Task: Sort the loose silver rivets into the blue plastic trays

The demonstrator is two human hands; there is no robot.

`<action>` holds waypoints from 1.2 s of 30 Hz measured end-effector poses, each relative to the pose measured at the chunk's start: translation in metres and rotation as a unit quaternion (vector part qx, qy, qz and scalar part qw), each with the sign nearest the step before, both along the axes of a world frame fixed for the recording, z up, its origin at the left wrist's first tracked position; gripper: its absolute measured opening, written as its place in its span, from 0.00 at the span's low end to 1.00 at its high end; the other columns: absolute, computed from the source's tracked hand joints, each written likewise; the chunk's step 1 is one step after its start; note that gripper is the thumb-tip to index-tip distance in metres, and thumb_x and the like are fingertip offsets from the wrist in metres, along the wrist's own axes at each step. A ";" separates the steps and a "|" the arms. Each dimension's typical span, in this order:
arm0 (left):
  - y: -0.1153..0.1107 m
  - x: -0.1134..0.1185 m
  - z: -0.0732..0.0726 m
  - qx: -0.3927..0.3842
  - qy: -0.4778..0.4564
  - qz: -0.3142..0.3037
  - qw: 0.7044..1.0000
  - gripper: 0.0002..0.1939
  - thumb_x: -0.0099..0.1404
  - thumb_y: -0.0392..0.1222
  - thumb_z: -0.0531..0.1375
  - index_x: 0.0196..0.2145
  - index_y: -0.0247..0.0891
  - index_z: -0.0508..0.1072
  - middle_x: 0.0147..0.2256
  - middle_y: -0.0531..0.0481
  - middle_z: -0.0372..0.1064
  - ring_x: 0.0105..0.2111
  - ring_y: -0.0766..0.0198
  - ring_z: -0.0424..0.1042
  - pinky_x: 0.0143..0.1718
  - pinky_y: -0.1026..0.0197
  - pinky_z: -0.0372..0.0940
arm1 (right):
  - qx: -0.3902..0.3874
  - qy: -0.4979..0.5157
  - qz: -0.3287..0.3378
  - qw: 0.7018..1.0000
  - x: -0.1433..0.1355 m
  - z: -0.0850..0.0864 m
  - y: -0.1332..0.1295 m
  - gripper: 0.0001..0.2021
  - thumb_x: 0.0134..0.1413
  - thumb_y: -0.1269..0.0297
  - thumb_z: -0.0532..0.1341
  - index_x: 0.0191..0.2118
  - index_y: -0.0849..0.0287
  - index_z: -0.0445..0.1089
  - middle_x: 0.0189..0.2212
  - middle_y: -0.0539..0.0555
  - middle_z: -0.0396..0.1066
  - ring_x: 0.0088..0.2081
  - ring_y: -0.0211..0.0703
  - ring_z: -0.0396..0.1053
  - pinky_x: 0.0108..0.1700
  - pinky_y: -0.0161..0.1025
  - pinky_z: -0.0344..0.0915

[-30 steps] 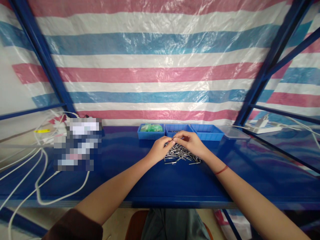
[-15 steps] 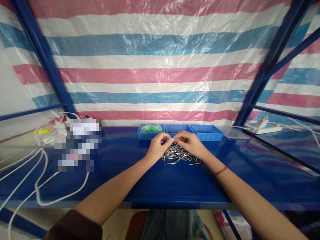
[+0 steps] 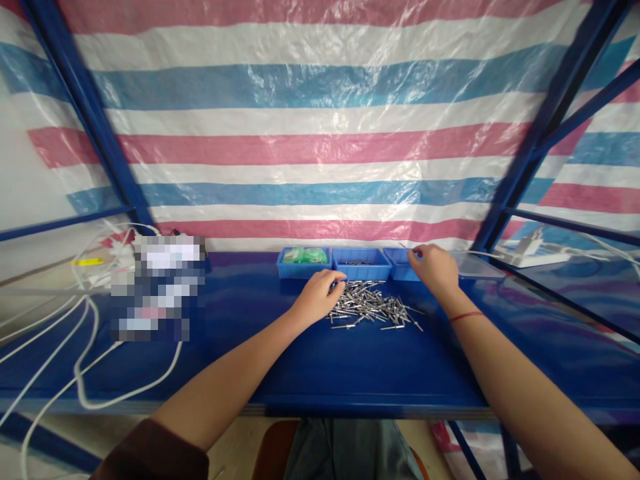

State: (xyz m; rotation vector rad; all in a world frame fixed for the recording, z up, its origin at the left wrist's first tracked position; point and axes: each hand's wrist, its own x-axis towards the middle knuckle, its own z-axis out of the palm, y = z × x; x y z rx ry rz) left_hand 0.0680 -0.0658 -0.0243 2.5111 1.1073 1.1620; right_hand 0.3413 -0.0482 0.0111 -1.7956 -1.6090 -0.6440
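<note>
A loose pile of silvery metal pins (image 3: 367, 305) lies on the blue table (image 3: 320, 370). My left hand (image 3: 320, 293) is at the pile's left edge, its thumb and fingers curled close together; whatever is between them is too small to make out. Over the right blue bin (image 3: 397, 267) is my right hand (image 3: 434, 268), its fingertips pinching a thin metal pin (image 3: 403, 245). The middle blue bin (image 3: 361, 268) holds some metal pins. Green packets (image 3: 305, 255) fill the left blue bin (image 3: 300, 270).
White cables (image 3: 83, 373) and a blurred-out area (image 3: 160, 293) are on the left of the table. A clear plastic lid (image 3: 480, 268) lies right of the bins, near a white power strip (image 3: 535, 253). Blue metal posts frame both sides.
My hands have parted. The right hand has moved right and away from me, from above the pile to the right bin. My left hand has shifted slightly and stays by the pile.
</note>
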 end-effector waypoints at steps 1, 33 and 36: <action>0.000 0.000 -0.001 -0.002 0.017 0.005 1.000 0.10 0.66 0.38 0.53 0.42 0.36 0.72 0.41 0.45 0.72 0.44 0.58 0.69 0.49 0.54 0.63 | -0.004 -0.039 -0.013 0.999 -0.001 0.002 -0.001 0.14 0.55 0.59 0.55 0.35 0.63 0.73 0.32 0.66 0.73 0.33 0.55 0.69 0.32 0.45 0.61; -0.008 0.007 -0.005 -0.033 0.003 -0.027 0.999 0.13 0.63 0.44 0.58 0.44 0.38 0.71 0.43 0.45 0.72 0.45 0.57 0.70 0.49 0.53 0.63 | -0.270 0.125 0.462 0.835 -0.053 0.002 -0.022 0.12 0.56 0.59 0.56 0.33 0.61 0.71 0.30 0.54 0.73 0.32 0.40 0.68 0.35 0.39 0.64; -0.011 0.009 0.002 -0.035 -0.060 -0.026 0.997 0.08 0.62 0.41 0.58 0.39 0.38 0.73 0.37 0.48 0.74 0.39 0.61 0.72 0.44 0.58 0.65 | -0.254 0.182 0.489 0.814 -0.061 0.001 -0.026 0.13 0.55 0.56 0.57 0.34 0.61 0.72 0.31 0.55 0.73 0.33 0.40 0.68 0.36 0.40 0.65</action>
